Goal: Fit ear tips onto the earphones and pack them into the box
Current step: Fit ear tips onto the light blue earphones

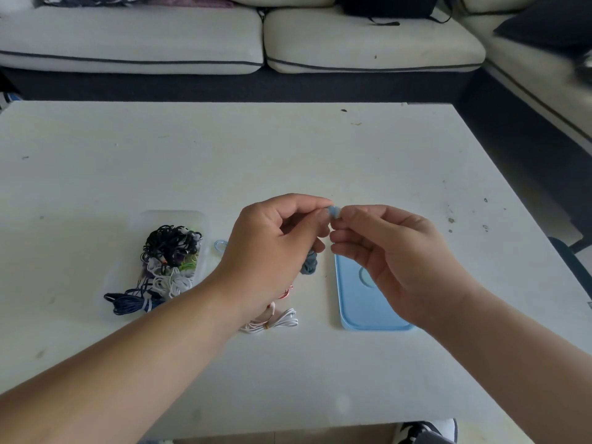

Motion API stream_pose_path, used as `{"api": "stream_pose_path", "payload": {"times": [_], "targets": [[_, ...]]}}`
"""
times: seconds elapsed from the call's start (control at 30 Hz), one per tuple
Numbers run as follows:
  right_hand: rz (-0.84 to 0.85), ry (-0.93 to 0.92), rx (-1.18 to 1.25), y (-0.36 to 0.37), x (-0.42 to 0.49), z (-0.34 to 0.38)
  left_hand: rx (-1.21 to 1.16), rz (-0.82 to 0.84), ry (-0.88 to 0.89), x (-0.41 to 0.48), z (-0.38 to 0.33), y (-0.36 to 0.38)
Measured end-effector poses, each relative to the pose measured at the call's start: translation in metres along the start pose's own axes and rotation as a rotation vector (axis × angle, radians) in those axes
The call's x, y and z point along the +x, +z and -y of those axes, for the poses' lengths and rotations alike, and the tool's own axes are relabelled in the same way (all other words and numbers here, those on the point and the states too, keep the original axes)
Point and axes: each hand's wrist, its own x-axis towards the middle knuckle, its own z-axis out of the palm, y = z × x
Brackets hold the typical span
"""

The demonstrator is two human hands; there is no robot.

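Blue ear tip (334, 212) pinched betw. L hand (275, 248) & R hand (394, 254) over mid table (288, 149), open room toward far edge; clear box (173, 214) front-left holds tangled cords (169, 251), lid (368, 302) front-right.

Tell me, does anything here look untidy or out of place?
Yes: the earphones in the clear box are a tangled heap, and a dark blue cable sprawls at its near edge, perhaps spilling out.

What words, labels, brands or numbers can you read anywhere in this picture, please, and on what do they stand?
None can be read.
The blue lid bears only a plain round dent, no letters.
The clear box and the earphones show no print.
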Motion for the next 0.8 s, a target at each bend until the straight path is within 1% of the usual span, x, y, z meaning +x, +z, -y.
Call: {"api": "stream_pose_path", "payload": {"times": [0.23,0.37,0.47,0.53,0.63,0.8], "targets": [[0.219,0.104,0.033,-0.016,0.009,0.005,-0.048,0.115,-0.041,0.003,0.0,-0.003],[0.288,0.127,-0.041,-0.023,0.01,0.008,-0.092,0.175,-0.089,0.003,-0.001,-0.004],[0.268,0.149,-0.083,-0.027,0.01,0.011,-0.073,0.221,-0.117,0.004,0.0,-0.005],[0.245,0.13,-0.128,-0.028,0.01,0.011,-0.055,0.229,-0.126,0.004,0.0,-0.006],[0.214,0.073,-0.175,-0.024,0.009,0.01,-0.031,0.195,-0.117,0.004,0.0,-0.008],[0.218,0.057,-0.127,-0.013,0.009,0.01,-0.025,0.132,-0.101,0.003,-0.003,-0.016]]}}
